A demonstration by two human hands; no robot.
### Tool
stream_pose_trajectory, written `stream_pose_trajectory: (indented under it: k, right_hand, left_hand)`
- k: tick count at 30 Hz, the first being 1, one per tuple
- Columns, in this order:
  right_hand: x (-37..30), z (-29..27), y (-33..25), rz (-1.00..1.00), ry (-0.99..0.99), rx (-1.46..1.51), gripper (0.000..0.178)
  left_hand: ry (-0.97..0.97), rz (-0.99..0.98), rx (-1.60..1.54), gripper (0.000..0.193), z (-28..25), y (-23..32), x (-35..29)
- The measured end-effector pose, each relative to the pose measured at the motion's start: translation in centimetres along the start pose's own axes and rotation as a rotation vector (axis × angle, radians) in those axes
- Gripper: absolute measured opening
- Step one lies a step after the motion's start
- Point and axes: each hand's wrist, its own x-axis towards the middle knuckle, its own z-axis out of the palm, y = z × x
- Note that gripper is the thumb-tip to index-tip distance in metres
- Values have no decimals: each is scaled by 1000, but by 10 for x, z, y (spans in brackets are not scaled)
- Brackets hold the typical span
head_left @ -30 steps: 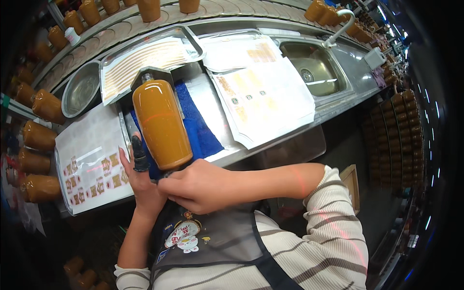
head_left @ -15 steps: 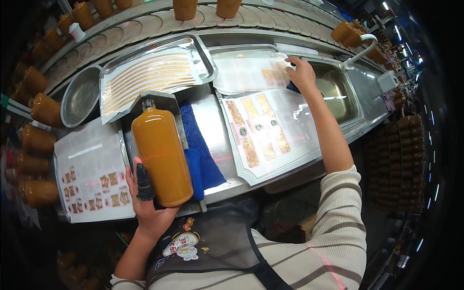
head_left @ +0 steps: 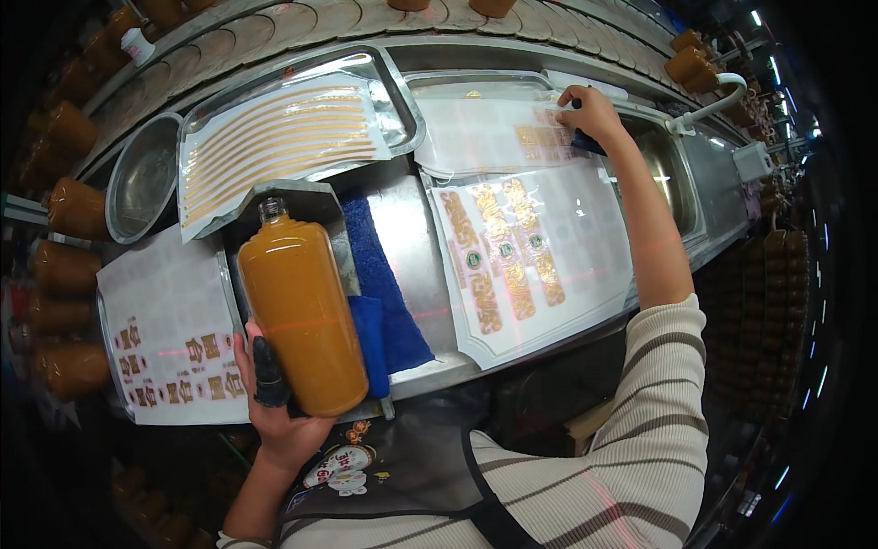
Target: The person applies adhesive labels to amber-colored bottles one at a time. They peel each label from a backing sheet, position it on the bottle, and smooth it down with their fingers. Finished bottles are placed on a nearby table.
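A glossy amber-brown glass bottle lies tilted in a metal cradle, its neck pointing away from me. My left hand, with a black cot on one finger, grips its lower left side near the base. At the far right, my right hand bends its fingers down onto a decal sheet beside its gold squares. A dark blue flat piece shows under that palm; what the fingertips pinch is too small to make out. Nearer me lies another sheet with gold ornate strips.
A tray carries a sheet of thin gold stripes. A round metal bowl stands left of it. Small gold decals lie on a sheet at left. A blue cloth lies right of the bottle, a sink beyond the sheets.
The whole view has shifted slightly. My right hand stays at the far decal sheet, its fingers a little more bent. My left hand keeps its hold on the bottle.
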Motion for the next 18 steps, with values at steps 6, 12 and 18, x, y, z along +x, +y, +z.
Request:
stream_pose_trajectory:
  k: [6, 12, 18]
  right_hand:
    - [13, 9, 10, 55, -50, 93, 30]
    - [27, 21, 27, 83, -89, 225, 21]
    - [29, 33, 54, 65, -29, 346, 20]
  left_hand:
    - [-13, 54, 71, 109, -4, 2, 2]
    - [-7, 25, -6, 109, 1, -6, -4]
    - [-10, 36, -22, 109, 0, -6, -3]
